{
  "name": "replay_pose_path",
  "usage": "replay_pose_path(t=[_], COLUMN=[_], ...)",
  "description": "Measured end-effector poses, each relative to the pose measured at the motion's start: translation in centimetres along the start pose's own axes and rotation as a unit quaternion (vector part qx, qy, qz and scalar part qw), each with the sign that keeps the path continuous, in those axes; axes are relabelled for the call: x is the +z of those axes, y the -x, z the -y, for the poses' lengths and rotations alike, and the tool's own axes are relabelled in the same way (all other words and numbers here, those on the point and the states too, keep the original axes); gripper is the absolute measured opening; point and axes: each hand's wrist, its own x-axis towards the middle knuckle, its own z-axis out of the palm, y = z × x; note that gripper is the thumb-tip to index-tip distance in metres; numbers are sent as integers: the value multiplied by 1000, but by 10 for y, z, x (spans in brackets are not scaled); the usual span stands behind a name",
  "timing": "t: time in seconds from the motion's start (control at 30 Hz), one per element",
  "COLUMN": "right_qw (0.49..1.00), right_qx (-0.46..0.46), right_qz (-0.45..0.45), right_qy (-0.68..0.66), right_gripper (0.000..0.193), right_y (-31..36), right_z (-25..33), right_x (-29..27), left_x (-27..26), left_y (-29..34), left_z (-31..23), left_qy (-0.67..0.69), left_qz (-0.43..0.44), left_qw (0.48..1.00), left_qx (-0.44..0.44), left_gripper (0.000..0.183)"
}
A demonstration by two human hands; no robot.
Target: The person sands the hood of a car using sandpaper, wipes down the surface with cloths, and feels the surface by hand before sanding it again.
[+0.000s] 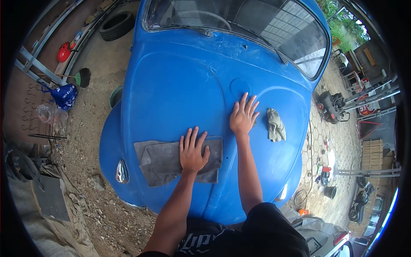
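My left hand point(194, 150) lies flat, fingers spread, on a folded grey cloth point(160, 162) draped over the front of a blue car's hood point(175, 98). To its right and farther up, my right hand point(244, 116) presses flat against the hood with its fingers apart, just below a round raised outline in the panel. A small greyish edge shows beside that palm; what it is I cannot make out. Right of this hand sits a crumpled grey-green cloth point(276, 125), not touched by either hand.
Beyond the hood rises the windshield point(239, 21) with its wipers. Stony ground on the left holds a tire point(116, 26), a broom point(83, 78) and a blue bag point(64, 96). On the right-hand paving stand an engine-like machine point(332, 106) and a dark bucket point(330, 192). A light-coloured car point(319, 235) is behind me.
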Motion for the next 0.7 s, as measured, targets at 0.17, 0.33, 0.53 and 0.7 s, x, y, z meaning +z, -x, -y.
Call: replay_pose_path(t=[0.17, 0.33, 0.53, 0.7], right_qw=[999, 999, 999, 998], right_qx=[47, 31, 50, 47], right_qz=[-4, 23, 10, 29], right_qy=[-9, -15, -17, -12], right_gripper=[60, 60, 60, 61], right_y=[-60, 6, -49, 8], right_z=[-14, -5, -28, -15], right_x=[-13, -4, -16, -4], left_x=[6, 3, 6, 4], left_y=[-8, -3, -5, 0], left_z=[-8, 3, -6, 3], left_qy=[13, -5, 8, -6], left_qz=[-2, 3, 2, 5], left_qw=[1000, 1000, 1000, 1000], left_qx=[12, 0, 7, -2], left_gripper=[50, 51, 52, 51])
